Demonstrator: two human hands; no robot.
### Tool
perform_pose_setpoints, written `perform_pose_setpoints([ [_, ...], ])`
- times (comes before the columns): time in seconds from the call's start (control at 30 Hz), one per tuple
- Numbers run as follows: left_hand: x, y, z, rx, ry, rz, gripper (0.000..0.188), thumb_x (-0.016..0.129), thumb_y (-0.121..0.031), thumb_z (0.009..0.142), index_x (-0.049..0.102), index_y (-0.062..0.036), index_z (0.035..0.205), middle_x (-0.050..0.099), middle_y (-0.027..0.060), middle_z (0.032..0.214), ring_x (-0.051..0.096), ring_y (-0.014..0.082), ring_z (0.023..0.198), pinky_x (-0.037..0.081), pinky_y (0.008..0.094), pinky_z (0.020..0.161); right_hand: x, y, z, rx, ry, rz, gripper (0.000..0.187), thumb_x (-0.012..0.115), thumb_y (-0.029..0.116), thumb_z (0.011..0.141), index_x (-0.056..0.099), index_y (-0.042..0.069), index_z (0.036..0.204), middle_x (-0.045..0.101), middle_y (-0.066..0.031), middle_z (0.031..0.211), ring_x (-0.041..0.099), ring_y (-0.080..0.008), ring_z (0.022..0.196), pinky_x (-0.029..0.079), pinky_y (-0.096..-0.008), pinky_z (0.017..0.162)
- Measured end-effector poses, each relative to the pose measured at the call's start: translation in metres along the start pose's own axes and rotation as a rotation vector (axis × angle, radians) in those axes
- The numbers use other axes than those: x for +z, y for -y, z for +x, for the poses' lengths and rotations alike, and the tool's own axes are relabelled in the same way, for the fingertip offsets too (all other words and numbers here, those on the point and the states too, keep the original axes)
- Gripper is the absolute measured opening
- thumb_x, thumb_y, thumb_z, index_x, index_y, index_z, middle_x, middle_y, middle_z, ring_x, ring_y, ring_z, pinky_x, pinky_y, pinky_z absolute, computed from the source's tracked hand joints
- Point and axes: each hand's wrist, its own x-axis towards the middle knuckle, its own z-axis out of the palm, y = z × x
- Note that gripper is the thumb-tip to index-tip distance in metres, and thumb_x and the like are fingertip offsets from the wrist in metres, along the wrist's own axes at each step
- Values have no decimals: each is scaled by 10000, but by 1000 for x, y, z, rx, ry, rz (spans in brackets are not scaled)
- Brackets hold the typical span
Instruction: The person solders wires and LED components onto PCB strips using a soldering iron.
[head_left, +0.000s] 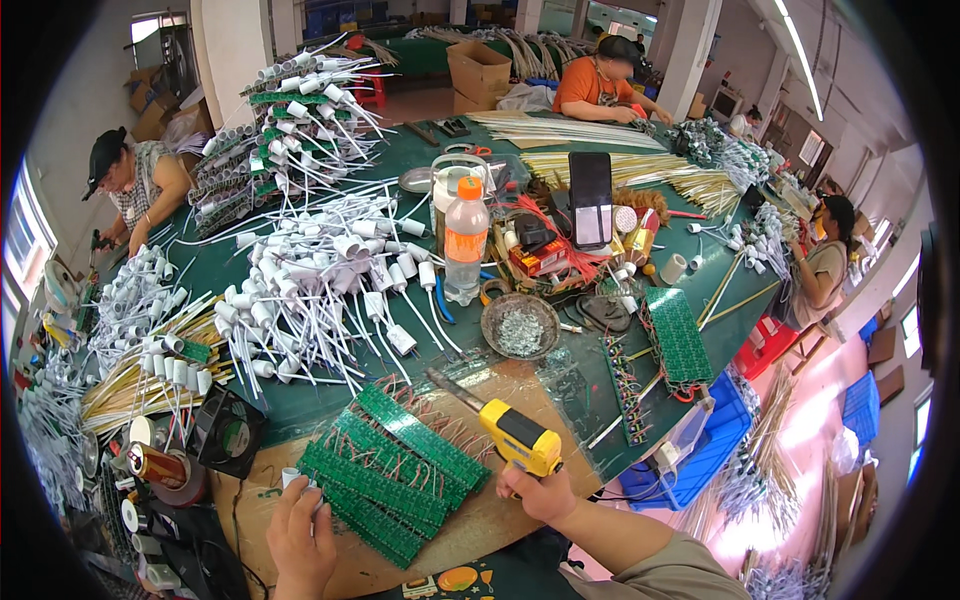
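My right hand (pixel 540 495) grips the handle of a yellow and black soldering gun (pixel 524 438), its metal tip pointing up and left over the work board. Fingers curled, my left hand (pixel 302 540) holds a small white cylindrical cap (pixel 291 476) beside the left edge of several green circuit board panels (pixel 385 455). The panels overlap at a slant on a brown board (pixel 275 465), with short reddish wires sticking out between them. Part of the cap is hidden behind the fingers.
A large heap of white wired lamp caps (pixel 310 270) lies ahead on the green table. A metal dish (pixel 520 326), a bottle (pixel 466 240) and an upright phone (pixel 590 200) stand beyond the gun. A small black fan (pixel 228 432) sits at left. Co-workers sit around the table.
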Motion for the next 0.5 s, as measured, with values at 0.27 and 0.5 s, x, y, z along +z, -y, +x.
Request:
perform_pose_setpoints([
  [0.27,8,14,-12,141,-123,201,247,654,-3,761,639,-44,1004,595,197,1108,616,364,904,510,407,750,21,-1,-9,218,209,46,199,681,108,859,575,47,1016,583,0,789,563,-87,693,470,-252,613],
  [0.5,19,18,9,184,-145,263,236,694,1,725,648,-46,952,591,147,1076,584,347,977,445,418,817,15,6,-18,277,411,4,397,769,360,779,601,64,982,578,-16,849,554,-140,809,467,-307,743],
])
